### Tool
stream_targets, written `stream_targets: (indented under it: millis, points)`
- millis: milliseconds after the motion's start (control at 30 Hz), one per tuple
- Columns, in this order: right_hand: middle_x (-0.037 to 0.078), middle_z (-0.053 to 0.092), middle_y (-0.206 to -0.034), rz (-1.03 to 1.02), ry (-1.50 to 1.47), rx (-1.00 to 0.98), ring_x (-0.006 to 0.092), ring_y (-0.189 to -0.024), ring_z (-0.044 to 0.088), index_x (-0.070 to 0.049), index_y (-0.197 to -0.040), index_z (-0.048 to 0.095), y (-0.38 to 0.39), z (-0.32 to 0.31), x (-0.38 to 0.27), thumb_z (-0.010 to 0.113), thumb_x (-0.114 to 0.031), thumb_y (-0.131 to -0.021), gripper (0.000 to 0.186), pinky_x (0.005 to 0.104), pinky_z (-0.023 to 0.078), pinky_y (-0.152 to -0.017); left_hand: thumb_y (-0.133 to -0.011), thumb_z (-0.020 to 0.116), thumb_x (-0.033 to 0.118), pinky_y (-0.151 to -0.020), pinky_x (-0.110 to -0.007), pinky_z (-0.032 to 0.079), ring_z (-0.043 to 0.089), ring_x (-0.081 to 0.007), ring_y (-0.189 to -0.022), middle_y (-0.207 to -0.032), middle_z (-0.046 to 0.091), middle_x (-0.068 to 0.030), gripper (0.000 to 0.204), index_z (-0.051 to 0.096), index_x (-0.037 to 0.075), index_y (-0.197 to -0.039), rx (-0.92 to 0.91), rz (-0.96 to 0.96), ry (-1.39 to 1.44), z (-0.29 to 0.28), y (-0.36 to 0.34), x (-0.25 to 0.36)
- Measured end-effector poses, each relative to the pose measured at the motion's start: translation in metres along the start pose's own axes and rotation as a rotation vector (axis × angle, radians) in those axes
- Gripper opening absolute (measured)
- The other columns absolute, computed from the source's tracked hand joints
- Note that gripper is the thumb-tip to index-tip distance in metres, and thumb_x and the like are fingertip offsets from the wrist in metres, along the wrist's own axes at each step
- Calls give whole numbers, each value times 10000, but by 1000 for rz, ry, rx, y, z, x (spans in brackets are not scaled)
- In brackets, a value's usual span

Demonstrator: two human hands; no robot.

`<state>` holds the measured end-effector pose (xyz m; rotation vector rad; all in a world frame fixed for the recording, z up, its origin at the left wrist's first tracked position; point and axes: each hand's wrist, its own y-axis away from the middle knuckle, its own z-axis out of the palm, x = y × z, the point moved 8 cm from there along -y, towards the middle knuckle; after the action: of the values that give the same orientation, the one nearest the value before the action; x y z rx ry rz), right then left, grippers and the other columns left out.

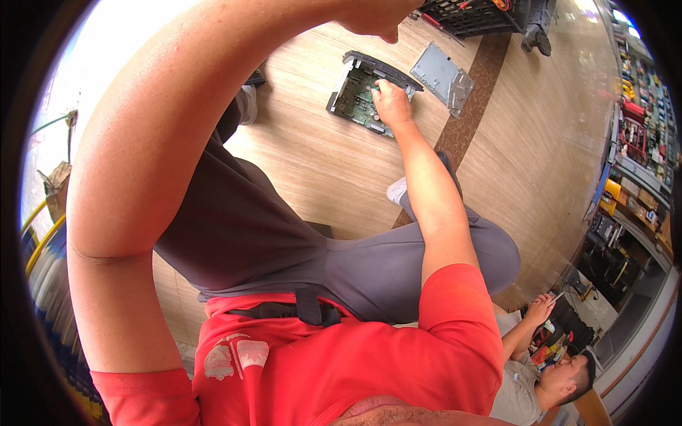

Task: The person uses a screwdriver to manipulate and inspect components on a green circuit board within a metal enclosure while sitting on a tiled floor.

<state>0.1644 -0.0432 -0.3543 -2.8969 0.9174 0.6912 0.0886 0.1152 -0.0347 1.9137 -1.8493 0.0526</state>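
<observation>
My right hand [391, 103] reaches into an open dark electronic housing [344, 74] on the floor, with a green circuit board [355, 106] inside. Its fingers are curled together at the board; what they hold, if anything, is too small to make out. Just right of the housing lies a detached grey metal plate [437, 74]. My left hand [376, 18] is raised at the top edge, near a black plastic crate [476, 18] that has tools and wire in it; its fingers are mostly out of view, so I cannot tell what it holds.
I sit on a wood-look floor [526, 142] with a dark patterned strip. Crowded shelves [639, 135] line the right side. A co-worker [526, 383] in grey holds a small object at lower right. Racked items with yellow rails [46, 263] stand at the left.
</observation>
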Motion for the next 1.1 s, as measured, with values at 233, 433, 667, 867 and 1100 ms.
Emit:
stream_targets:
  millis: [233,433,667,867,1100]
  points:
    - [195,672,-974,-4,-2,18,358,-909,651,-29,-1030,619,1,-1,-1,647,-177,-860,227,424,525,-807,-810,721,192,-775,-400,520,663,-337,-887,-899,686,-201,243,699,-35,-892,-34,-35,8,0,-1,-1]
    - [194,671,-973,-26,-2,30,359,-908,650,-30,-1026,618,0,0,-1,650,-171,-858,221,425,525,-803,-811,719,190,-783,-399,518,662,-335,-894,-910,687,-196,240,700,-34,-894,-26,-23,13,0,-2,0]
    - [192,671,-957,-29,-7,52,359,-895,650,-30,-1017,616,0,0,0,653,-165,-855,214,427,526,-798,-809,717,193,-786,-398,518,661,-336,-899,-912,687,-196,240,701,-32,-891,23,26,-18,-1,0,2]
    - [188,671,-953,-11,0,45,358,-890,649,-43,-1024,616,1,-1,1,650,-160,-854,209,428,525,-793,-809,717,194,-784,-400,518,661,-339,-895,-905,687,-199,242,701,-35,-883,-22,2,-13,2,-5,0]
    - [186,670,-966,-8,3,-9,357,-909,648,-65,-1046,641,-1,-1,-3,631,-180,-860,219,443,524,-812,-807,720,193,-778,-403,518,662,-342,-890,-901,686,-201,244,701,-39,-882,14,11,-4,0,-2,1]
